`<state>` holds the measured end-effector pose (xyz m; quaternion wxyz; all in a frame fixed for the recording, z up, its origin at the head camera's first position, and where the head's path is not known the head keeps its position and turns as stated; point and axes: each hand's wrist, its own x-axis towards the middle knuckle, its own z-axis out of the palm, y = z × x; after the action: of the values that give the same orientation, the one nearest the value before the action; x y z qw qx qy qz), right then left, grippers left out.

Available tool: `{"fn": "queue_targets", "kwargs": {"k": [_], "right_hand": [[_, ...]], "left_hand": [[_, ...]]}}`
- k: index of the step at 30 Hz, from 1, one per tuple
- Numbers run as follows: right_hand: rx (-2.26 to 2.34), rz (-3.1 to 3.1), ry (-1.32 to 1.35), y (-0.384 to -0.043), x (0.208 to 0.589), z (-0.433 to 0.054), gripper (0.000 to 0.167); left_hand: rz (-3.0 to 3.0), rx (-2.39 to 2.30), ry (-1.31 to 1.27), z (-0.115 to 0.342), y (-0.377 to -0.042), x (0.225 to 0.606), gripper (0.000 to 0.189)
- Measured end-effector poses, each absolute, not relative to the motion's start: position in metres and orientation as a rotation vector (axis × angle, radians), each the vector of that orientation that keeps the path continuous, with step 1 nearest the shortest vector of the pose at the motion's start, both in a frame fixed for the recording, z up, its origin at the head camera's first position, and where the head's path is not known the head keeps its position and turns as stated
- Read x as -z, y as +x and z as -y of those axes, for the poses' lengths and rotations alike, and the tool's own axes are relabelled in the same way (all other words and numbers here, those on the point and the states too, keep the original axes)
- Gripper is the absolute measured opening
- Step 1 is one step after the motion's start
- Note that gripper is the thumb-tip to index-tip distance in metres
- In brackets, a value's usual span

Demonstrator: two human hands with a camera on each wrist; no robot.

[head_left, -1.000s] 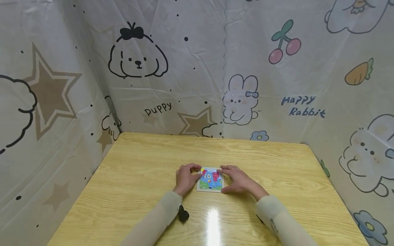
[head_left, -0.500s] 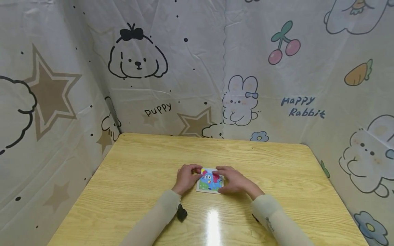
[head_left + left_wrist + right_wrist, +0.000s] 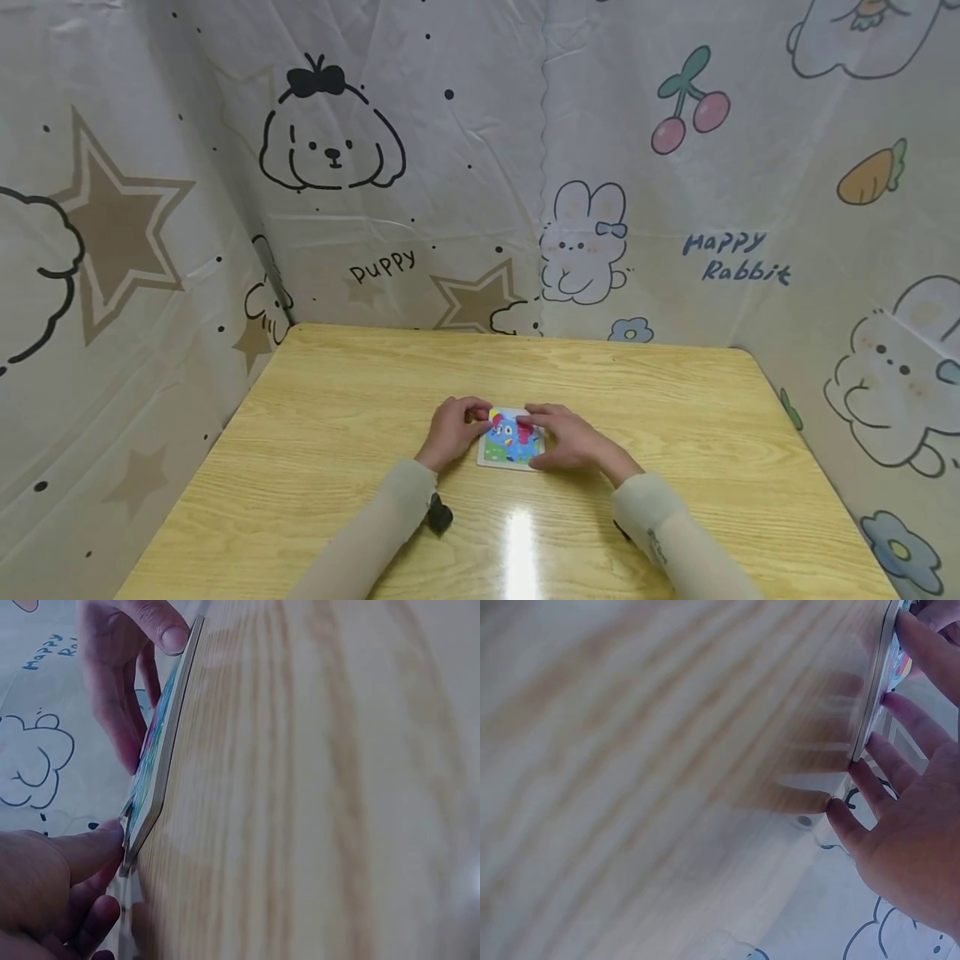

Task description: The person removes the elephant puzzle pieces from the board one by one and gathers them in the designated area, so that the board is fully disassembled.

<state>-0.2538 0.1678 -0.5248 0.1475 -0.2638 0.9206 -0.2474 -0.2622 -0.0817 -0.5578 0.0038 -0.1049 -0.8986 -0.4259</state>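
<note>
A small square jigsaw puzzle [image 3: 512, 450] with a blue cartoon elephant lies in its pale wooden tray [image 3: 174, 720] on the table. At its upper left corner my left hand [image 3: 452, 431] pinches the edge between thumb and fingers; whether a single piece is held there is hard to tell. My right hand [image 3: 572, 440] spans the right side, thumb at the lower right corner and forefinger over the picture. In the right wrist view, the right hand's other fingers [image 3: 885, 757] are spread along the tray's edge, and the little finger touches the table.
The wood-grain table [image 3: 360, 375] stretches around the puzzle, with a bright light reflection [image 3: 519, 554] near the front. Printed cloth walls [image 3: 480, 167] stand behind the table and on both sides.
My right hand has moved slightly left, farther over the picture, then stayed almost still. My left hand keeps its place at the upper left corner.
</note>
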Motion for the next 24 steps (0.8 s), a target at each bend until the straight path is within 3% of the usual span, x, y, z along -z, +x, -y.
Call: {"fn": "queue_targets", "kwargs": {"k": [24], "right_hand": [[0.652, -2.637, -0.745, -0.2548, 0.5243, -0.1691, 0.074]], "left_hand": [[2.844, 1.514, -0.419, 0.0891, -0.2708, 0.5552, 0.021]]}}
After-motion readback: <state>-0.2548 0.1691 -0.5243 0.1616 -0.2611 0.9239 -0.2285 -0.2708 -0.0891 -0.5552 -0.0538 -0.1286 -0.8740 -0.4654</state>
